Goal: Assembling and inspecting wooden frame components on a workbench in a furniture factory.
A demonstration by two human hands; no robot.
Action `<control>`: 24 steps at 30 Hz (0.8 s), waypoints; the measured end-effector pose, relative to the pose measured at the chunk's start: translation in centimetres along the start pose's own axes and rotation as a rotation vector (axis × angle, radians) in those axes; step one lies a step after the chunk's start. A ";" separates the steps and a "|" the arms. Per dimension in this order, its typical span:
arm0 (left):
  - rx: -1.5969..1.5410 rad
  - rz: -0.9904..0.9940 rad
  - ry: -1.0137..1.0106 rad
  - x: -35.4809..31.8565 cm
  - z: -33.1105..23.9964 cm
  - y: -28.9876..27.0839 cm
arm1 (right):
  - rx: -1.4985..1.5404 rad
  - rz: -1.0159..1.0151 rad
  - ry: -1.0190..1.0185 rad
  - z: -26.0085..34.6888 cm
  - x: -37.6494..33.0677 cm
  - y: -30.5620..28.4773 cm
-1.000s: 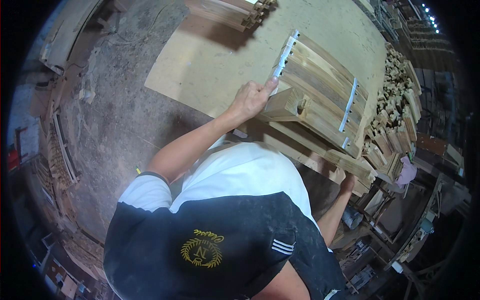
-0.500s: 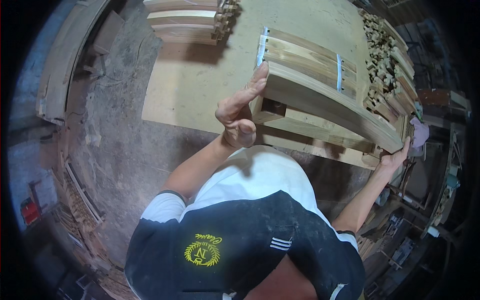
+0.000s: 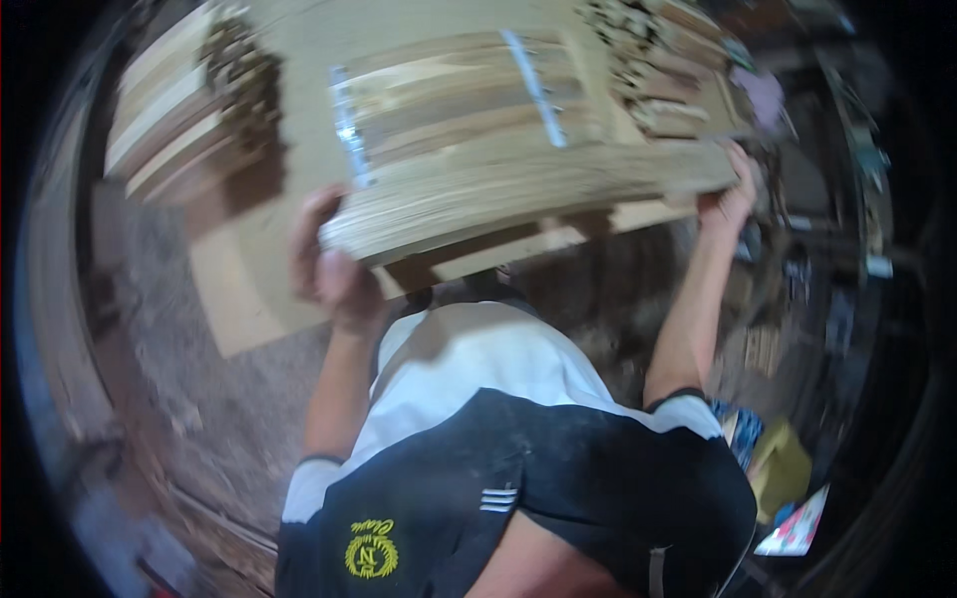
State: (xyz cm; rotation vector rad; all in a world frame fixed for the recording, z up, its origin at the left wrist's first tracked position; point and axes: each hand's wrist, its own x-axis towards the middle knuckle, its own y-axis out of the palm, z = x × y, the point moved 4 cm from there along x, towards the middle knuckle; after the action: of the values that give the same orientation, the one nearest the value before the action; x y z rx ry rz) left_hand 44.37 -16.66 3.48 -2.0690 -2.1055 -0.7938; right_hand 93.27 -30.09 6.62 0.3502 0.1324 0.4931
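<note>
A slightly curved, pale wooden board (image 3: 518, 194), streaked by motion, spans crosswise in front of me between my two hands. My left hand (image 3: 337, 259) is at its left end, fingers bent round the end and thumb on the near side, though blurred. My right hand (image 3: 728, 191) grips the right end, its fingers curled over the edge. Just beyond the board lies a row of wooden slats (image 3: 449, 95) side by side, crossed by two whitish strips, a left strip (image 3: 347, 125) and a right strip (image 3: 535, 90).
The slats rest on a pale worktable sheet (image 3: 234, 289). A stack of wooden pieces (image 3: 174, 110) with notched ends stands at the far left. More stacked pieces (image 3: 663, 70) lie at the far right, near a pink cloth (image 3: 760, 98). A yellowish bag (image 3: 781, 468) sits low on the right.
My view has swung, so the slats and stacks sit further left. The board now lies more level across the view. My left hand has gone from flat against its end to bent round it.
</note>
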 end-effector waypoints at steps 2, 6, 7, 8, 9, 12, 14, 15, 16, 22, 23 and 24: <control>0.025 -0.031 0.045 -0.1 0.0 -0.1 | -0.010 0.086 -0.004 0.1 0.2 -0.2; 0.037 0.002 0.126 0.8 -0.9 1.0 | -0.005 0.233 -0.049 0.7 -0.7 -0.3; 0.060 0.005 0.124 1.0 -0.8 1.0 | -0.005 0.232 -0.064 0.9 -1.0 -0.2; 0.090 0.000 0.125 1.1 -0.9 0.9 | -0.004 0.240 -0.074 0.9 -1.2 0.1; 0.120 -0.006 0.127 1.3 -1.4 0.9 | 0.000 0.251 -0.072 0.7 -1.4 0.3; 0.439 0.065 0.319 2.5 -5.8 1.6 | 0.031 0.304 -0.065 0.6 -0.9 0.7; 0.487 0.012 0.620 3.1 -10.0 4.2 | 0.080 0.338 -0.031 0.7 -0.9 1.2; 0.625 0.152 0.598 3.0 -11.6 7.0 | 0.100 0.357 -0.008 0.6 -1.0 1.2; 0.760 0.286 0.564 2.6 -12.9 9.9 | 0.101 0.354 -0.044 0.5 -0.8 1.1; 1.362 0.818 0.315 -0.6 -7.4 22.2 | 0.121 0.366 -0.118 -5.9 -2.1 -2.0; 1.403 0.791 0.350 -0.8 -7.3 22.7 | 0.022 0.388 -0.216 -6.5 -3.2 -1.9; 1.450 0.817 0.313 -0.7 -7.0 23.1 | -0.226 0.474 -0.323 -7.3 -4.9 -1.2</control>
State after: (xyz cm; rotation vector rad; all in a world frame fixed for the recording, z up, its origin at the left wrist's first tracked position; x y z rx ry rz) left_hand 64.43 -21.36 16.15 -1.4388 -0.8444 0.4343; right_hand 88.02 -31.31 -0.38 0.2334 -0.3263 0.9028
